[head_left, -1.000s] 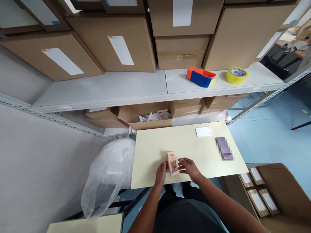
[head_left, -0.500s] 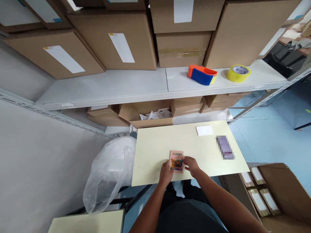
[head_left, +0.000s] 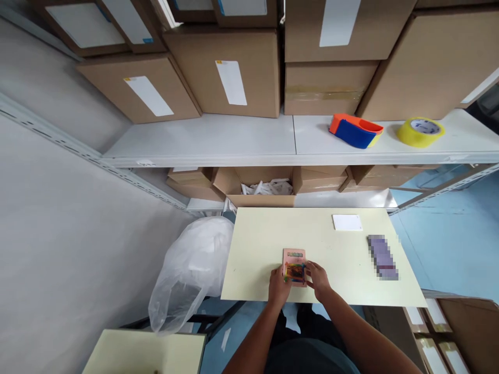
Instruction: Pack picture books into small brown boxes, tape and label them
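A small pink booklet (head_left: 294,255) with a colourful picture on its cover lies near the front edge of the pale table (head_left: 268,228). My left hand (head_left: 279,286) grips its lower left side, the thumb over the cover and the other fingers mostly hidden. At the opposite side, my right hand (head_left: 317,279) has its bent fingers against the booklet's right edge. Farther back on the table is a white card-like rectangle (head_left: 346,222). A purple, pixelated item (head_left: 383,257) rests toward the right end.
Behind the table, a shelf (head_left: 234,137) bears cardboard boxes (head_left: 234,72), a blue and orange tape dispenser (head_left: 355,131) and yellow tape (head_left: 421,132). A translucent plastic bag (head_left: 191,270) hangs at left. An open carton (head_left: 468,327) with several smaller boxes stands at lower right.
The view has shifted, so the scene sits farther right and the table slightly lower. My right fingers are now closer in on the booklet's edge; my left hand keeps its grip.
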A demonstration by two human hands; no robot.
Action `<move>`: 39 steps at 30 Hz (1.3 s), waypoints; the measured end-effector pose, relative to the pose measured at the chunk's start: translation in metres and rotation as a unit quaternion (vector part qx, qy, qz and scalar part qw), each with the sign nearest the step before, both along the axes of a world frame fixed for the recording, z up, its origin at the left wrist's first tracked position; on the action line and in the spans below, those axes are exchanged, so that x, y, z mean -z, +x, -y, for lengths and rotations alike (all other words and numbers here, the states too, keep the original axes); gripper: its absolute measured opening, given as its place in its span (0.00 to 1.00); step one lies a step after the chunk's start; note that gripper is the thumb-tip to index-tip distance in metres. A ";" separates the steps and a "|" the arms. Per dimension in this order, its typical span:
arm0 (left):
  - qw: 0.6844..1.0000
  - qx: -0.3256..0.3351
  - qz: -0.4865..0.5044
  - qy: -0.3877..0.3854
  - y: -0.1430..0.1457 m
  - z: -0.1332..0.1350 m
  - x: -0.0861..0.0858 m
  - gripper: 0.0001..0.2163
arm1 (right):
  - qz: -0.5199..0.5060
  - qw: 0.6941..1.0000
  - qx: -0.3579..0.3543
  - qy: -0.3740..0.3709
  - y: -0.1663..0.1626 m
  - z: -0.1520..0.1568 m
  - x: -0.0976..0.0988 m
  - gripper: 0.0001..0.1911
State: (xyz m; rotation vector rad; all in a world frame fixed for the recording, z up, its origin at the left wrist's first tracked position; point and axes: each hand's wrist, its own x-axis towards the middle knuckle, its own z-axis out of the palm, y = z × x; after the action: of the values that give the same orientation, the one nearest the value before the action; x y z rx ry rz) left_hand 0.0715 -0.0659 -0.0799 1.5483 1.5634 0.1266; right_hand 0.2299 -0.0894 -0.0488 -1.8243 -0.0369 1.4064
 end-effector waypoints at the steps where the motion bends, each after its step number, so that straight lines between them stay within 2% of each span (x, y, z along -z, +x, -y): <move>1: 1.000 -0.007 -0.002 -0.003 0.000 -0.002 -0.001 0.27 | 0.000 1.000 -0.006 0.000 -0.001 -0.003 -0.001 0.23; 5: 1.000 -0.025 0.003 -0.007 -0.006 -0.015 -0.004 0.23 | 0.007 1.000 -0.026 -0.010 -0.006 -0.016 -0.002 0.23; 8: 0.999 -0.038 -0.002 0.005 -0.022 -0.036 -0.006 0.21 | -0.012 0.999 -0.044 0.001 -0.019 -0.038 -0.001 0.23; 11: 0.998 -0.054 -0.022 0.027 -0.048 -0.071 -0.008 0.18 | -0.046 0.996 -0.062 0.037 -0.044 -0.077 -0.005 0.24; 15: 0.994 -0.068 -0.049 0.066 -0.089 -0.132 -0.008 0.16 | -0.076 0.991 -0.085 0.065 -0.089 -0.142 -0.014 0.24; 20: 0.990 -0.058 -0.065 0.114 -0.126 -0.193 0.001 0.27 | -0.082 0.984 -0.123 0.095 -0.126 -0.209 -0.018 0.23; 24: 0.986 -0.030 -0.090 0.140 -0.133 -0.212 0.007 0.37 | -0.027 0.975 -0.183 0.122 -0.140 -0.235 -0.019 0.21; 27: 0.975 -0.027 -0.164 0.146 -0.124 -0.212 0.008 0.36 | 0.038 0.959 -0.245 0.137 -0.133 -0.229 -0.040 0.17; 29: 0.964 -0.020 -0.207 0.168 -0.116 -0.209 0.007 0.34 | 0.068 0.941 -0.278 0.181 -0.108 -0.215 -0.075 0.15; 31: 0.952 -0.010 -0.238 0.191 -0.109 -0.206 0.006 0.33 | 0.185 0.866 -0.334 0.324 -0.060 -0.202 -0.124 0.15; 32: 0.947 -0.006 -0.250 0.200 -0.106 -0.205 0.006 0.33 | 0.280 0.819 -0.324 0.381 -0.029 -0.199 -0.151 0.15; 33: 0.943 -0.006 -0.261 0.207 -0.104 -0.205 0.007 0.32 | 0.388 0.774 -0.282 0.413 0.006 -0.198 -0.179 0.16; 34: 0.939 -0.009 -0.269 0.214 -0.103 -0.205 0.007 0.32 | 0.494 0.731 -0.219 0.418 0.042 -0.200 -0.204 0.17; 36: 0.933 -0.023 -0.279 0.225 -0.100 -0.207 0.010 0.31 | 0.660 0.644 -0.074 0.380 0.110 -0.210 -0.246 0.21; 37: 0.932 -0.034 -0.281 0.229 -0.099 -0.209 0.011 0.31 | 0.709 0.609 -0.049 0.351 0.138 -0.217 -0.261 0.24; 39: 0.929 -0.062 -0.283 0.230 -0.097 -0.214 0.013 0.31 | 0.758 0.570 -0.106 0.299 0.180 -0.233 -0.279 0.26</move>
State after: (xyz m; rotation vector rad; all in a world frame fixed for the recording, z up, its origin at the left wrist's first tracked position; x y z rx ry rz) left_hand -0.0255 0.1480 -0.0931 1.9636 2.2034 0.1296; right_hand 0.4103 0.1436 0.2300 -1.8198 -1.4326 -0.4895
